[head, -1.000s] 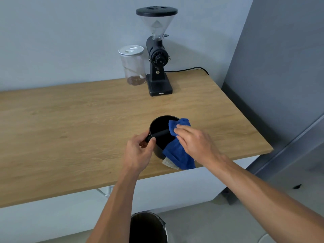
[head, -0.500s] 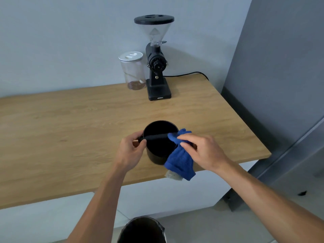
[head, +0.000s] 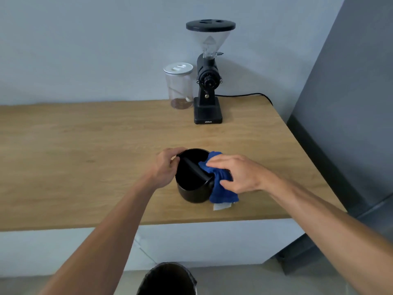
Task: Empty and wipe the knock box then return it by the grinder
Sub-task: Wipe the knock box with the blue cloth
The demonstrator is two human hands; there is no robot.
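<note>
Two hands work on the knock box point(head: 192, 188) in the head view, which stands upright on the counter point(head: 85, 156) near its front edge, well apart from the grinder point(head: 208, 86) and the jar point(head: 180, 86) at the back wall. The left hand point(head: 164, 170) is closed on the box's left rim, steadying it; the right hand point(head: 238, 173) is clamped on a blue cloth point(head: 223, 190) that drapes over the right rim, partly inside beside the bar point(head: 196, 169). The box looks like a rigid, smooth black cylinder, likely light now if emptied, so it may slide or tip under wiping pressure. The rim or the wall offers the surest hold, since the bar may come loose. The cloth is soft and bunches easily. A bin point(head: 168, 279) sits below the counter.
</note>
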